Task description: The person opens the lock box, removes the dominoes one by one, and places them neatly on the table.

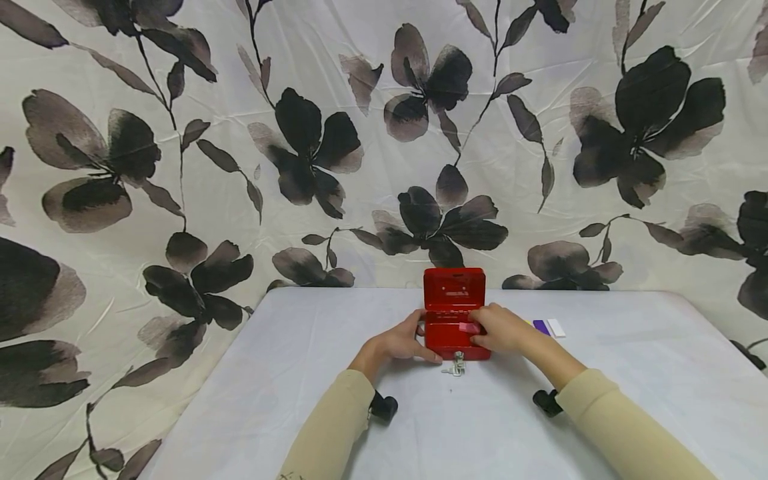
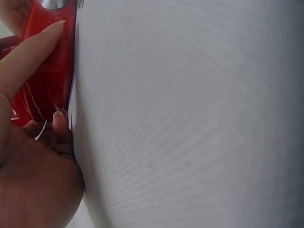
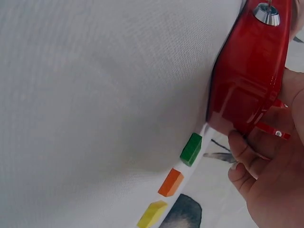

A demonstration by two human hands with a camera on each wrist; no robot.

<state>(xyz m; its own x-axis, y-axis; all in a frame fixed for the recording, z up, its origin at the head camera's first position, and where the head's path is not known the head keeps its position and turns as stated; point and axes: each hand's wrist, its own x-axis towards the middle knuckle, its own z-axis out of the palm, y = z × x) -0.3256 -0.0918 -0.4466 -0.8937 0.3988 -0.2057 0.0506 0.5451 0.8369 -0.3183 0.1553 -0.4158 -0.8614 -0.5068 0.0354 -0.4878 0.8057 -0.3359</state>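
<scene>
A red metal cash box stands on the table with its lid raised. My left hand grips the box's left side, its thumb along the front wall in the left wrist view. Over the right part of the box is my right hand, a small pink block at its fingertips, seemingly pinched above the opening. Part of that grip is hidden by the box wall in the right wrist view. Keys hang at the front lock.
Right of the box lie a purple block and a white block, partly behind the right forearm. The right wrist view shows a green block, an orange block and a yellow block. A flowered cloth hangs behind the white table.
</scene>
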